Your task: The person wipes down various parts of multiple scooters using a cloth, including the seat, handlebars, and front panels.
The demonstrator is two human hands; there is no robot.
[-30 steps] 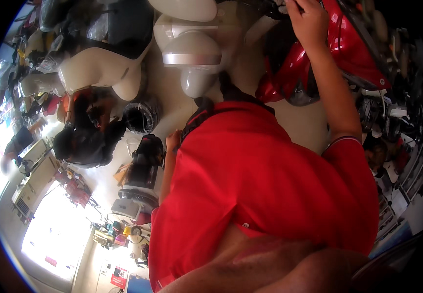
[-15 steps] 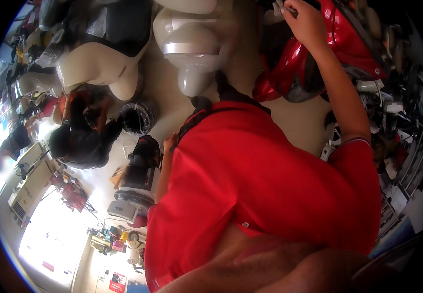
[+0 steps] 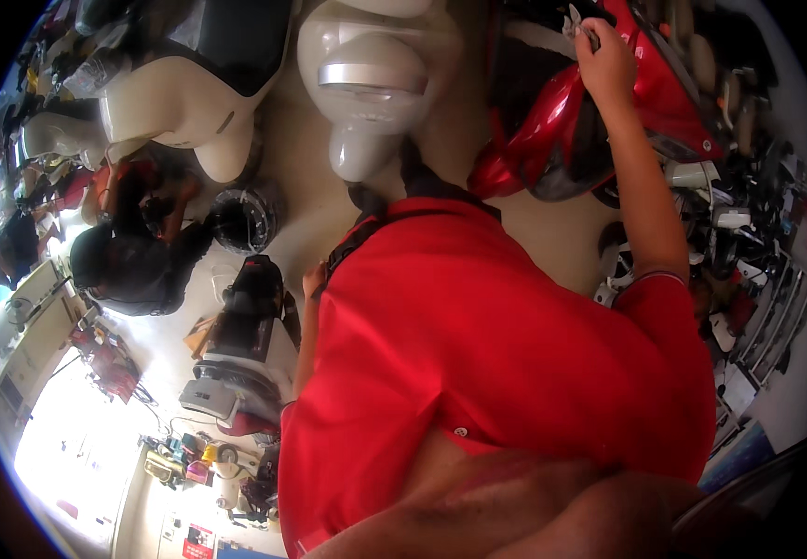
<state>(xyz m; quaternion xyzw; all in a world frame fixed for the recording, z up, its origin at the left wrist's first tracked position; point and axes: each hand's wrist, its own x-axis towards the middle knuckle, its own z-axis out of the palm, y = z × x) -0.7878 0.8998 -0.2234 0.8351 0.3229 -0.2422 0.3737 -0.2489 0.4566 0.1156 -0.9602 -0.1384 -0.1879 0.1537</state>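
My right arm reaches out over a glossy red scooter (image 3: 552, 121) at the far right. The fingers of my right hand (image 3: 605, 58) are closed round a small light-grey crumpled thing (image 3: 573, 22), whose kind I cannot make out. A dark part beside those fingers is also hard to tell. My left hand (image 3: 313, 279) hangs at my left hip, by a dark strap (image 3: 352, 247); its fingers are mostly hidden. Ahead of my feet stands a cream-white scooter front (image 3: 371, 102) with a silver band.
A cream scooter (image 3: 175, 107) stands at the far left. A person in dark clothes (image 3: 133, 265) crouches beside a plastic-wrapped black wheel (image 3: 245, 219). A black scooter seat (image 3: 250, 312) is near my left side. Shelves of parts (image 3: 739, 270) crowd the right.
My right hand sits slightly lower and further right in the picture, still closed on the grey thing. The surroundings at left have shifted a little leftward. My left hand stays at my hip.
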